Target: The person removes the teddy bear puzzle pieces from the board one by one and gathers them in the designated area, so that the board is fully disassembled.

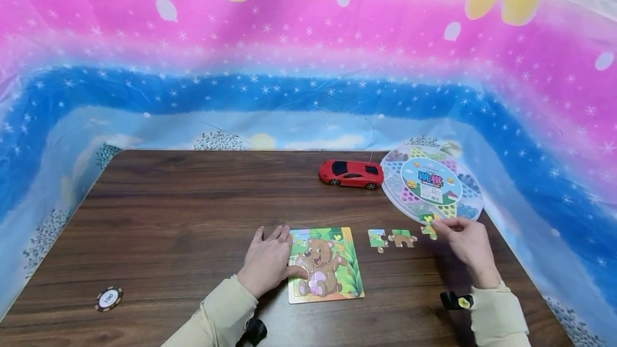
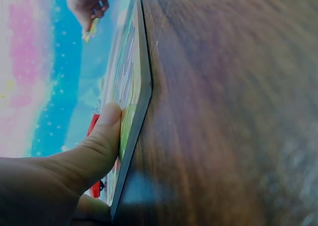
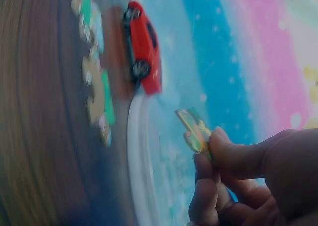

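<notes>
A square bear puzzle (image 1: 320, 269) lies flat on the table. My left hand (image 1: 268, 259) rests along its left edge, fingers stretched forward, with the thumb (image 2: 97, 141) pressing on its picture side. To the right, my right hand (image 1: 468, 245) pinches a puzzle piece (image 3: 196, 131) between thumb and fingertips, raised above the table. That piece is green and yellow. Between puzzle and right hand lie two loose pieces: a blue-green piece (image 1: 377, 239) and, beside it, a brown and green piece (image 1: 402, 238).
A red toy car (image 1: 351, 174) stands at the back, next to a round Chinese checkers set (image 1: 400, 197) at the back right. A poker chip (image 1: 109, 299) lies at the front left of the wooden table (image 1: 193, 202). A patterned cloth (image 1: 299, 47) hangs behind and along the sides.
</notes>
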`<act>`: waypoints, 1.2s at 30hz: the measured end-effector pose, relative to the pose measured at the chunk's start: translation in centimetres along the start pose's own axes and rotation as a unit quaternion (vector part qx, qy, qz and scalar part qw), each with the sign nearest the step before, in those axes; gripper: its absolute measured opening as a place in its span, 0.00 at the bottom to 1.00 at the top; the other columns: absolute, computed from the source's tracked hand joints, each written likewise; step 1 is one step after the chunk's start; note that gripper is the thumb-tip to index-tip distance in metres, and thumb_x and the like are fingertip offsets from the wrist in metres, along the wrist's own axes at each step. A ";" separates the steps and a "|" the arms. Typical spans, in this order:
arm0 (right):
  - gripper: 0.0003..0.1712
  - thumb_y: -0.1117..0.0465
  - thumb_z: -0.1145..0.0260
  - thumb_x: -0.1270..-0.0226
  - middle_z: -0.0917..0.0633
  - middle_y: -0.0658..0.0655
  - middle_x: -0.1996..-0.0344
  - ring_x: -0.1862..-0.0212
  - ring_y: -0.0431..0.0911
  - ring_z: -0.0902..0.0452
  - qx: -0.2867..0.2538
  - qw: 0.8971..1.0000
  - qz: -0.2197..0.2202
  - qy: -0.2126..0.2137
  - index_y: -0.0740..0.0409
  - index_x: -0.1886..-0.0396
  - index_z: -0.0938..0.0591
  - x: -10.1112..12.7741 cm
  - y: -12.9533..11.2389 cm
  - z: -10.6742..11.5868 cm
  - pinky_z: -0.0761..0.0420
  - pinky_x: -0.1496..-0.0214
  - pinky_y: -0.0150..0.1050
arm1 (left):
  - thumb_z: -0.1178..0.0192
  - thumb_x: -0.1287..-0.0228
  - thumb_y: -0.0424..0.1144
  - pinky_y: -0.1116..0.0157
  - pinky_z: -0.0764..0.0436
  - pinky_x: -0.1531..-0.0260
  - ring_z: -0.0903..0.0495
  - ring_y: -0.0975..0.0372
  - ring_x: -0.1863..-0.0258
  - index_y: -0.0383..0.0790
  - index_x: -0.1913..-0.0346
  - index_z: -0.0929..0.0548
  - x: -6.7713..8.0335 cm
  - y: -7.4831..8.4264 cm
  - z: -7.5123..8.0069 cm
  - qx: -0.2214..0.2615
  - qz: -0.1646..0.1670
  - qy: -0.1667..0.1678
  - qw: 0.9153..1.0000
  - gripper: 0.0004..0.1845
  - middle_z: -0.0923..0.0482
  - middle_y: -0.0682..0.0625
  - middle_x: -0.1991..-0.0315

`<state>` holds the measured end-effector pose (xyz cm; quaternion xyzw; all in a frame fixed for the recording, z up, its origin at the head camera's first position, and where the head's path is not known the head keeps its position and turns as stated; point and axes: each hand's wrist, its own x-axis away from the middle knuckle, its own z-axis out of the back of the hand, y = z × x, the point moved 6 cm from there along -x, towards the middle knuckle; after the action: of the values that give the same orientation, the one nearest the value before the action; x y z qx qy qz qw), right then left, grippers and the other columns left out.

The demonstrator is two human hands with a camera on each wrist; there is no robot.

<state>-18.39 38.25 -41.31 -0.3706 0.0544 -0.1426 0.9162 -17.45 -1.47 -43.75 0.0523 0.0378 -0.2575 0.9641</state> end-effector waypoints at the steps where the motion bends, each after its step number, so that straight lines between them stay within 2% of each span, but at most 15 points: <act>1: 0.31 0.40 0.37 0.39 0.16 0.57 0.68 0.68 0.46 0.27 -0.001 1.000 -0.009 -0.008 0.64 0.54 0.16 -0.1 0.5 0.0 0.29 0.73 0.36 | 0.42 0.59 0.73 0.42 0.38 0.42 0.29 0.52 0.39 0.32 0.44 0.21 0.0 0.0 0.0 0.000 0.000 0.000 1.000 0.49 0.28 0.39 0.39; 6: 0.29 0.41 0.37 0.38 0.16 0.57 0.65 0.65 0.47 0.27 0.018 0.999 -0.022 -0.042 0.62 0.55 0.15 -0.5 2.1 -0.5 0.28 0.67 0.37 | 0.42 0.60 0.73 0.41 0.37 0.43 0.29 0.51 0.40 0.32 0.46 0.20 0.1 0.0 0.0 -0.001 -0.002 0.008 1.000 0.49 0.28 0.38 0.40; 13: 0.25 0.43 0.35 0.39 0.19 0.59 0.59 0.65 0.49 0.31 0.034 0.997 -0.040 -0.055 0.62 0.60 0.13 -0.8 3.1 -1.3 0.30 0.67 0.38 | 0.42 0.59 0.73 0.42 0.38 0.42 0.30 0.51 0.39 0.32 0.44 0.21 0.1 -0.1 0.0 0.005 -0.001 0.003 1.000 0.49 0.28 0.39 0.39; 17: 0.24 0.44 0.34 0.40 0.19 0.59 0.63 0.65 0.50 0.31 0.054 0.996 -0.046 -0.054 0.62 0.64 0.13 -1.0 3.3 -1.6 0.32 0.66 0.38 | 0.41 0.59 0.72 0.42 0.38 0.42 0.30 0.51 0.39 0.32 0.45 0.21 0.1 -0.1 0.1 0.007 0.000 0.003 1.000 0.49 0.28 0.39 0.40; 23: 0.23 0.45 0.33 0.41 0.18 0.59 0.63 0.66 0.50 0.31 0.056 0.995 -0.051 -0.060 0.62 0.66 0.12 -1.1 3.8 -1.8 0.33 0.67 0.38 | 0.41 0.58 0.72 0.42 0.38 0.42 0.30 0.51 0.39 0.32 0.44 0.21 0.0 -0.1 0.1 0.008 0.001 -0.001 1.000 0.49 0.29 0.39 0.39; 30: 0.23 0.45 0.34 0.40 0.16 0.56 0.69 0.70 0.49 0.31 0.084 0.995 -0.016 -0.056 0.62 0.67 0.12 -1.5 3.7 -1.9 0.33 0.70 0.38 | 0.42 0.58 0.72 0.42 0.39 0.41 0.30 0.52 0.38 0.33 0.44 0.21 -0.1 -0.1 0.0 0.007 0.004 -0.005 1.000 0.49 0.29 0.39 0.39; 36: 0.22 0.45 0.34 0.39 0.18 0.54 0.73 0.73 0.48 0.32 0.085 0.994 -0.016 -0.070 0.62 0.68 0.13 -1.7 3.7 -2.1 0.33 0.74 0.38 | 0.41 0.59 0.72 0.42 0.38 0.42 0.30 0.52 0.39 0.32 0.44 0.21 0.0 -0.1 0.0 0.009 0.003 -0.003 1.000 0.49 0.29 0.39 0.39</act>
<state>-19.58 39.95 -45.41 -0.3012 -0.0285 -0.1351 0.9435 -17.51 -1.53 -43.76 0.0603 0.0326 -0.2549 0.9645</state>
